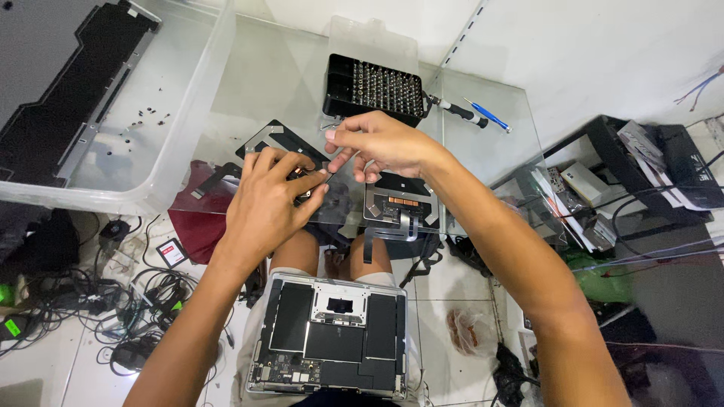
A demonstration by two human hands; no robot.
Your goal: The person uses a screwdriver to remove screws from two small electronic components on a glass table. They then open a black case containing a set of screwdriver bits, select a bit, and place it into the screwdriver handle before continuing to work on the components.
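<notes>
Head view: left hand (pixel 268 203) pressing a small dark part (pixel 305 179) under clenched fingertips on the glass table (pixel 483 143); right hand (pixel 377 143) pinching a thin tool (pixel 341 162) just beside left thumb. Likely risks: tool slipping off, gouging the part; tiny piece rolling off past the fingers, toward the opened laptop (pixel 332 335) below.

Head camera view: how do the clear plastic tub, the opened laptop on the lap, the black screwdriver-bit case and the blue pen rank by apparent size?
1. Clear plastic tub
2. Opened laptop, though nearer the camera
3. Black screwdriver-bit case
4. Blue pen
</notes>
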